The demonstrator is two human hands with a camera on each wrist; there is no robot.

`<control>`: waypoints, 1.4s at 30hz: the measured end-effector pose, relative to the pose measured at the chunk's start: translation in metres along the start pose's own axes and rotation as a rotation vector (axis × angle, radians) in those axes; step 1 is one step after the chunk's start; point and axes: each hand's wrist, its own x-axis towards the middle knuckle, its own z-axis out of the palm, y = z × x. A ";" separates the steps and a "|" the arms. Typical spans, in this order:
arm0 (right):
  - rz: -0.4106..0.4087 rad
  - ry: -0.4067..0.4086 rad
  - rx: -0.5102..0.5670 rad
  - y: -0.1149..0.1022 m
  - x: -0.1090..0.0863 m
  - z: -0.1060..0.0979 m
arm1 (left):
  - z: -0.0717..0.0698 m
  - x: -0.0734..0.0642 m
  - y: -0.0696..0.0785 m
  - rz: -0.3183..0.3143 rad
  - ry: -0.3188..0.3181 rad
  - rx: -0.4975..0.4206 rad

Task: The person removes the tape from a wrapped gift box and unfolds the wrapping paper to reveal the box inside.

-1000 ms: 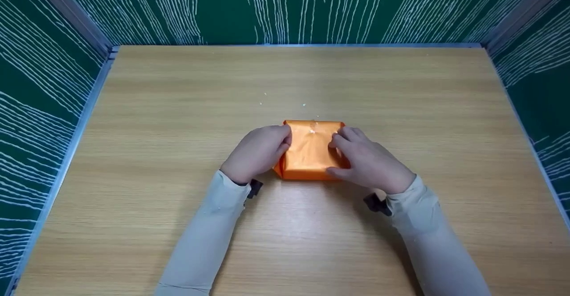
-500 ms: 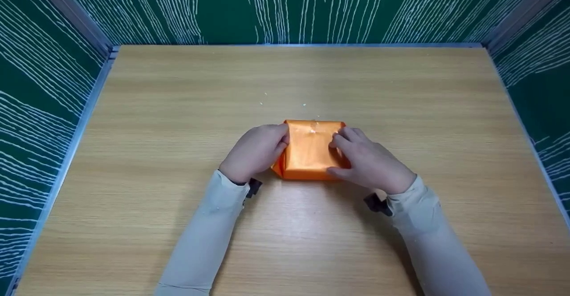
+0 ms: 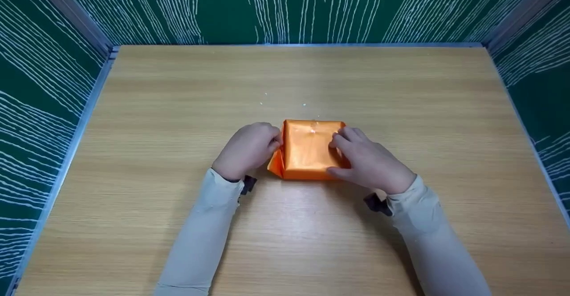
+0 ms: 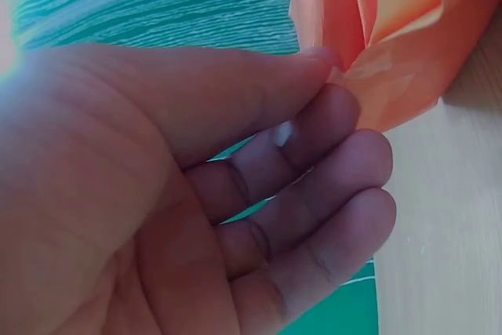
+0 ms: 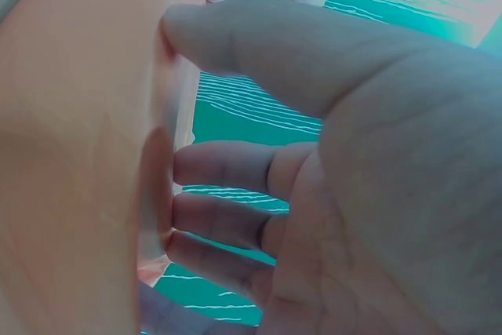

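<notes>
An orange paper-wrapped parcel [image 3: 309,151] lies on the table, its top smooth and shiny. At its left end a loose paper flap stands out. My left hand [image 3: 249,148] pinches this flap [image 4: 392,88] between thumb and index fingertip in the left wrist view, the other fingers loosely bent beside it. My right hand [image 3: 367,158] rests on the parcel's right part, thumb near the front edge and fingers spread further back. In the right wrist view its thumb and fingertips press the orange paper [image 5: 78,147] and dent it. What the parcel contains is hidden.
The wooden table [image 3: 178,87] has several tiny white scraps [image 3: 304,105] behind the parcel. Green panels [image 3: 222,11] with white lines stand along the back and both sides. Blue strips [image 3: 294,45] border the table there.
My left hand has moved a little to the left, off the parcel's top edge, drawing the end flap outward. The right hand and the parcel have stayed in place.
</notes>
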 end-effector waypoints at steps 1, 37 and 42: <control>0.002 -0.001 0.000 0.000 0.000 0.000 | -0.001 0.000 -0.001 -0.004 0.001 0.007; 0.039 -0.026 -0.004 0.001 -0.001 0.001 | 0.006 0.000 0.016 0.043 0.037 -0.036; 0.058 -0.041 -0.009 -0.001 0.000 -0.001 | 0.015 0.002 0.020 0.024 0.005 0.005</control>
